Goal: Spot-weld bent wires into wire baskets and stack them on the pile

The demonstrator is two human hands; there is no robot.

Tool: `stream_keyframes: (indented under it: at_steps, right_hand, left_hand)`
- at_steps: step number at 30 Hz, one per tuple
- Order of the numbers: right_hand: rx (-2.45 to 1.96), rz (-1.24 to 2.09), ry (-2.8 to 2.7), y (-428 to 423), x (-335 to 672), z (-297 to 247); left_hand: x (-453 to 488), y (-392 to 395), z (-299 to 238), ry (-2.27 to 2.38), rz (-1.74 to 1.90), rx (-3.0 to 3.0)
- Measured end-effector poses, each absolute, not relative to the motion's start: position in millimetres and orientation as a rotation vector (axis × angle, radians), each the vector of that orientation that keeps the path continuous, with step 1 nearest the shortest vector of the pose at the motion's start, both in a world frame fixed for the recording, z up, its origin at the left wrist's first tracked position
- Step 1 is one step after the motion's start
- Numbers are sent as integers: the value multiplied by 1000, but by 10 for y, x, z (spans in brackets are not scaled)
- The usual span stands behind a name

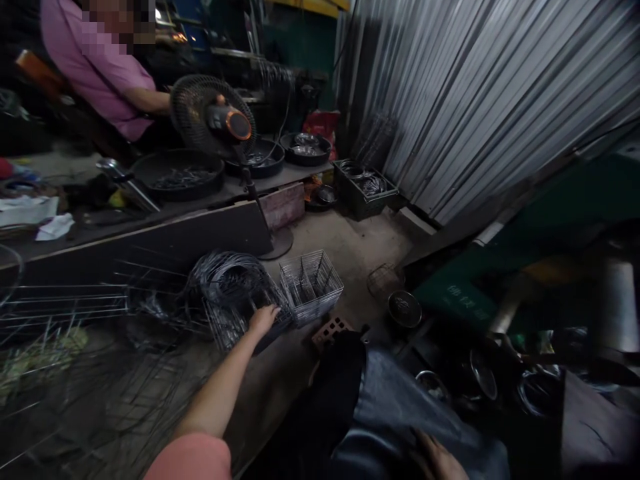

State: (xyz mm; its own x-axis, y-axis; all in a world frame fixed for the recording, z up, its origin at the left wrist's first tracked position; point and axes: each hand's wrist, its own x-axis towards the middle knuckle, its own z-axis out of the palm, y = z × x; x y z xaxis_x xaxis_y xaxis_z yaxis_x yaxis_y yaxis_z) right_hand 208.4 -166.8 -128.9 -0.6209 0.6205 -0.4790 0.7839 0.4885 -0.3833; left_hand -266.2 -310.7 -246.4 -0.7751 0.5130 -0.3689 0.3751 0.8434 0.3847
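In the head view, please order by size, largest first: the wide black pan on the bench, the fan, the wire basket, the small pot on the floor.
Black pan and fan: they look alike, and the fan is nearer the camera, so I cannot rank them.
Wire basket.
Small pot, smallest.

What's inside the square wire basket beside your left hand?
The square wire basket holds thin upright wire pieces; its bottom is hidden behind the mesh and those wires, so anything lying there cannot be seen.

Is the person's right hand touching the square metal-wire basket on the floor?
No, the right hand lies at the lower edge of the view on grey cloth, well apart from the square metal-wire basket.
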Motion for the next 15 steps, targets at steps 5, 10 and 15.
stream_keyframes:
  at_steps: [5, 10, 15]
  right_hand:
    - [1267, -789, 2482, -1776, 2200, -1440]
    - [1277, -870, 2536, -1806, 2315, -1459]
    - [1274, -1009, 2785, -1727, 1992, -1007]
  left_hand:
    - [-2651, -3176, -2111, 2757, 377, 634]
    - [-2901, -3411, -1432, 3103, 433, 537]
    - [-2708, -3298, -680, 2976, 504, 1535]
